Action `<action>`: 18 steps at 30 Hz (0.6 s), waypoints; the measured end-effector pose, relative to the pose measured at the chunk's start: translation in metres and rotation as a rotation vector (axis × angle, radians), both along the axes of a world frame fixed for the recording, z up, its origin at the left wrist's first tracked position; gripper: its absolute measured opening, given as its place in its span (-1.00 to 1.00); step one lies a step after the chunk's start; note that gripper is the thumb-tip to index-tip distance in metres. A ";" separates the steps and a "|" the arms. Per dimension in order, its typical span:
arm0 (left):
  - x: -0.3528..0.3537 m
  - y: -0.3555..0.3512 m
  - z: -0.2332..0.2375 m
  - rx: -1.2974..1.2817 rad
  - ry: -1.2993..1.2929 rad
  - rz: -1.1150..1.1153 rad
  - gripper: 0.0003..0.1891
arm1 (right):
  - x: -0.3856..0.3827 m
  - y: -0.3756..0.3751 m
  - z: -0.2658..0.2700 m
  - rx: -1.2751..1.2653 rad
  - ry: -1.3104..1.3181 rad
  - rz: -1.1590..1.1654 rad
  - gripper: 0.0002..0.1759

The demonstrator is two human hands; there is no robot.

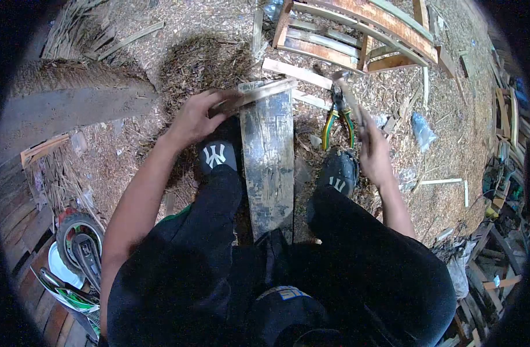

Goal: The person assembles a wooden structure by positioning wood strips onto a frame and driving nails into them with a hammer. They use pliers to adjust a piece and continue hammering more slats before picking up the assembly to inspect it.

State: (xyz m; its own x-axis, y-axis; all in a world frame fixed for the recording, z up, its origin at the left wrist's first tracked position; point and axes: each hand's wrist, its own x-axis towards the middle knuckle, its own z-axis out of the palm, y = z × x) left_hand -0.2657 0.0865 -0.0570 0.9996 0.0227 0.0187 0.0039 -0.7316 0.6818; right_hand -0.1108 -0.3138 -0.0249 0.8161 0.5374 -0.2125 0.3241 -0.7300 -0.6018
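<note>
My left hand [194, 120] is closed around one end of a short wooden strip [270, 89], which lies across the far end of a worn plank [269, 168] between my legs. In my right hand [373, 155] is a hammer [353, 99], its handle slanting up and left and its head raised near the strip's free end, slightly blurred. Pliers with green and yellow handles [339, 120] lie on the ground just left of the hammer, jaws pointing away from me. Another pale wooden strip [296, 73] lies behind the plank's far end.
A slatted wooden frame [363, 34] stands at the far right. Clear plastic [422, 130] lies on the wood-shaving floor [218, 63]. To the left are a large timber [74, 110] and a wheel [78, 243]; scrap wood [496, 283] is piled at right.
</note>
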 end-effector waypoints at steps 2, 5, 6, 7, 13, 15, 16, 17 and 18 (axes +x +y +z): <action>0.003 0.003 0.007 0.012 -0.045 -0.025 -0.52 | -0.011 0.016 0.007 0.075 0.049 0.109 -0.46; 0.008 0.007 0.022 0.120 0.019 -0.045 -0.55 | -0.015 0.031 0.023 0.075 0.018 0.150 -0.41; 0.011 0.007 0.025 0.135 0.021 -0.050 -0.56 | -0.014 0.035 0.028 0.020 0.061 0.150 -0.38; 0.014 0.006 0.027 0.149 0.021 -0.054 -0.58 | -0.014 0.036 0.027 0.046 0.009 0.181 -0.34; 0.016 0.006 0.033 0.218 -0.028 -0.073 -0.61 | -0.019 0.049 0.045 0.015 -0.036 0.236 -0.38; 0.015 0.002 0.032 0.193 -0.050 -0.061 -0.62 | -0.017 0.046 0.038 -0.063 -0.083 0.263 -0.27; 0.015 0.002 0.032 0.169 -0.071 -0.048 -0.63 | -0.016 0.044 0.035 -0.140 -0.129 0.290 -0.16; 0.015 0.003 0.033 0.169 -0.070 -0.048 -0.63 | -0.015 0.043 0.038 -0.140 -0.128 0.289 -0.16; 0.015 0.003 0.033 0.180 -0.045 -0.054 -0.63 | -0.013 0.042 0.043 -0.114 -0.097 0.279 -0.14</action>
State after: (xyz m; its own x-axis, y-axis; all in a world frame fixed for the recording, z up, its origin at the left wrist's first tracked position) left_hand -0.2502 0.0898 -0.0239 0.9973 -0.0388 0.0627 -0.0666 -0.8402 0.5381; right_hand -0.1239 -0.2722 0.0185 0.6601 0.7205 -0.2125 0.5729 -0.6659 -0.4779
